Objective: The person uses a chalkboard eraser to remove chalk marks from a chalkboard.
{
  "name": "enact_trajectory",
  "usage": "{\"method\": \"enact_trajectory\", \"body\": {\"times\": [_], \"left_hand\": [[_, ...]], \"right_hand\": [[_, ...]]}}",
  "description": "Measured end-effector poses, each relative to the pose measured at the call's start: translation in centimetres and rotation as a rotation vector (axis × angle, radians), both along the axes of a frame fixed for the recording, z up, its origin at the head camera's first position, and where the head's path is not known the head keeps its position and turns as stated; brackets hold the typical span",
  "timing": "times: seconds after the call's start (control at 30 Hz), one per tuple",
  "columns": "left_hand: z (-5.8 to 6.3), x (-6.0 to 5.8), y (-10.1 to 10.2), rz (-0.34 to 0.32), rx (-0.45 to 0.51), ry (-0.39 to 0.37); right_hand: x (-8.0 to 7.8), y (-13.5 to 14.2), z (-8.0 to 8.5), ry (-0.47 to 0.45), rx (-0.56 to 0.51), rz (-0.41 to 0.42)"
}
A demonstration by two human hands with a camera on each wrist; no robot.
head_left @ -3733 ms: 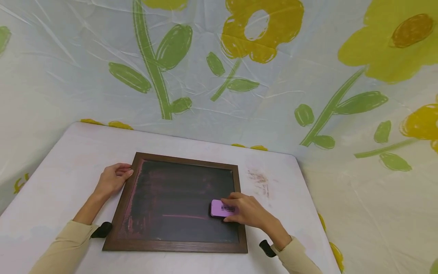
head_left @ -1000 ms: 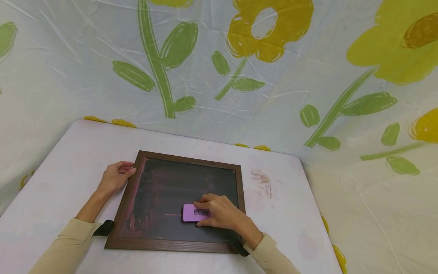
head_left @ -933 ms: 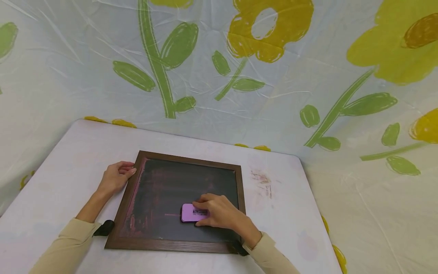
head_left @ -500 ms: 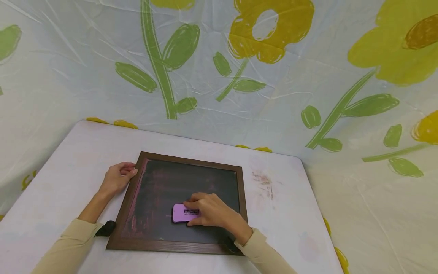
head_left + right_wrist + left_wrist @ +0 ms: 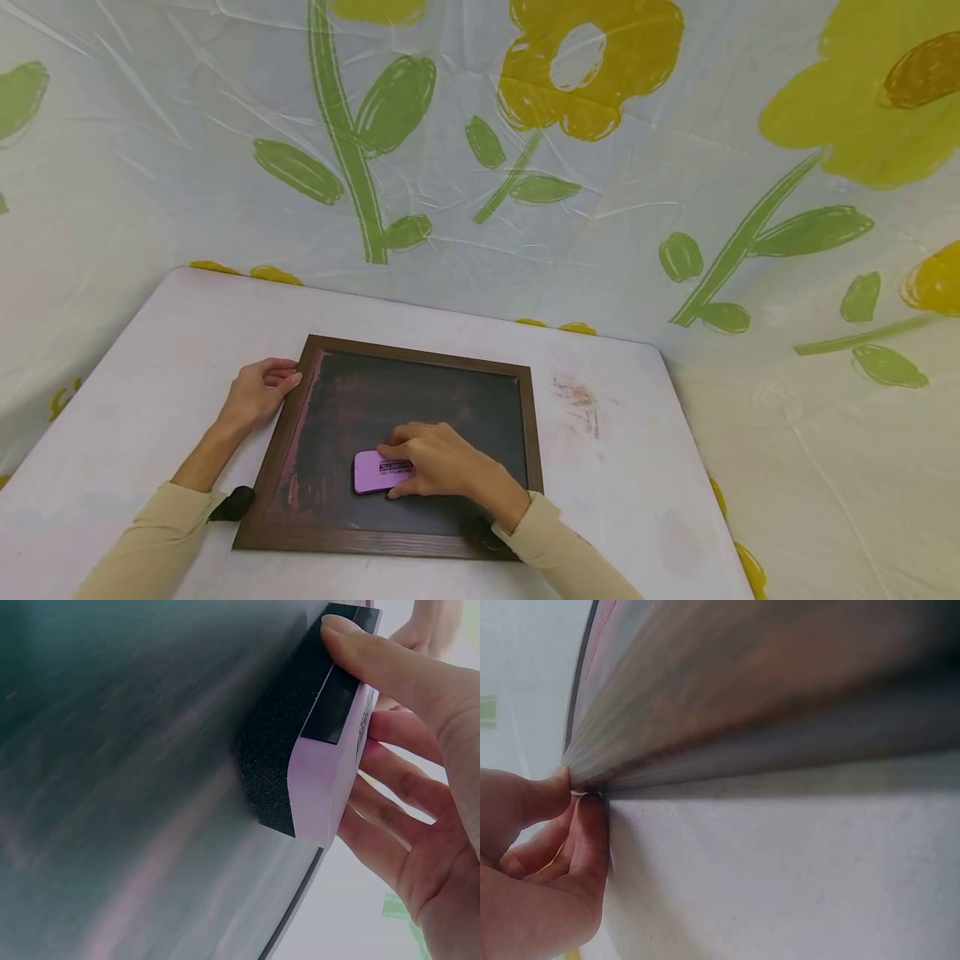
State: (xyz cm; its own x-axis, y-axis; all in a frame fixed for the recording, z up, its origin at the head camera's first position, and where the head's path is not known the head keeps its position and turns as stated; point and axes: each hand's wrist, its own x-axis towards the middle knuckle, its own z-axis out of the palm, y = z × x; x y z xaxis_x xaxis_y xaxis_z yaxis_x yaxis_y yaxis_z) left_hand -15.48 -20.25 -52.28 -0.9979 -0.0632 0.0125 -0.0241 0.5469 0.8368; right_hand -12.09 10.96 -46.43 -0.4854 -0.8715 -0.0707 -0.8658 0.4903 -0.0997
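A chalkboard (image 5: pixel 450 396) in a brown wooden frame lies on the table. My left hand (image 5: pixel 255 396) pinches the frame's left edge near the far corner, thumb (image 5: pixel 547 791) on top and fingertips at the edge's side. My right hand (image 5: pixel 446 462) grips a pink eraser (image 5: pixel 366 472) with a dark felt pad (image 5: pixel 274 757), thumb on one long side and fingers on the other. The eraser sits felt side down near the board's lower middle. Pink chalk smears (image 5: pixel 303 493) streak the board's left side, thickest at lower left.
The table (image 5: pixel 600 500) has a pale cover, with a reddish-brown smudge (image 5: pixel 579 400) to the right of the board. Behind it hangs a wrinkled backdrop (image 5: pixel 465 267) printed with yellow flowers and green stems.
My right hand has slid the eraser leftward from the board's right side to its lower middle. The pink line there no longer shows. My left hand keeps its hold on the frame.
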Motion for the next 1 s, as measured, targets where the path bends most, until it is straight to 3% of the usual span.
{"method": "enact_trajectory", "body": {"times": [0.33, 1.0], "left_hand": [[-0.2, 0.0, -0.1, 0.001, 0.011, -0.011], [0.1, 0.1, 0.0, -0.002, 0.013, -0.005]], "right_hand": [[0.2, -0.6, 0.2, 0.031, 0.031, 0.023], [0.5, 2.7, 0.7, 0.016, 0.043, -0.026]]}}
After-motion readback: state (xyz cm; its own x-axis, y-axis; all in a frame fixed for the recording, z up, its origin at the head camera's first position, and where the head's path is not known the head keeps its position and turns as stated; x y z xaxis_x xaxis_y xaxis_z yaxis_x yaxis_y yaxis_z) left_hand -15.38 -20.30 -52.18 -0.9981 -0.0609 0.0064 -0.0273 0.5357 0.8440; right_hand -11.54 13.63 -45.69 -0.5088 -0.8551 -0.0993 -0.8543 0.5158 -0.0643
